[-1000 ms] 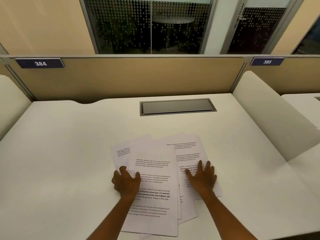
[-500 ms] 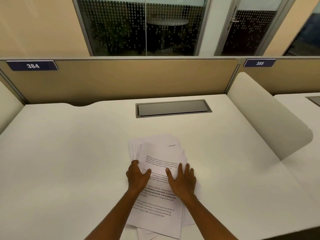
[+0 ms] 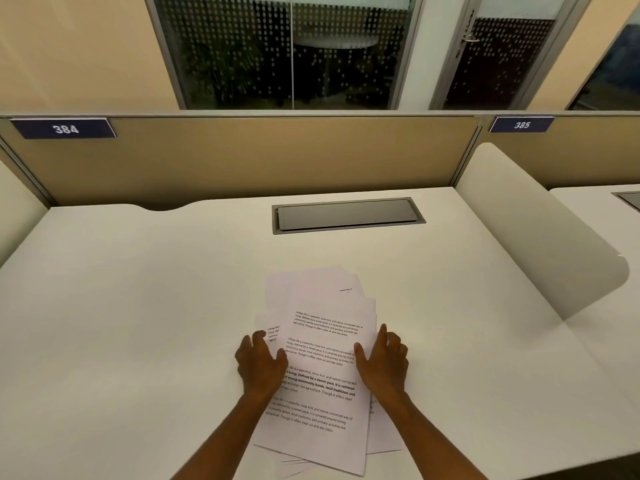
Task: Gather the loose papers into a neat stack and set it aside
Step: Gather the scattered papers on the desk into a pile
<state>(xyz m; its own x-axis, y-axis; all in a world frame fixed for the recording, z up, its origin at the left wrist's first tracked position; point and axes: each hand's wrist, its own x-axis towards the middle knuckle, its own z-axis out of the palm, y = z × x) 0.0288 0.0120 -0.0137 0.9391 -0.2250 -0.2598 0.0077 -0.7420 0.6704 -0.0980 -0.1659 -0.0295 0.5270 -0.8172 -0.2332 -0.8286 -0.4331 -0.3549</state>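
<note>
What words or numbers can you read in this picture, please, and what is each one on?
"384": white digits on the dark blue plate at the left of the desk partition.
"385": the same kind of plate on the next partition to the right.
"Village life is a peaceful, close-knit, and nature-connected way of living...": repeated paragraphs on the top sheet of the papers; the remaining lines are too small to read with certainty.
</note>
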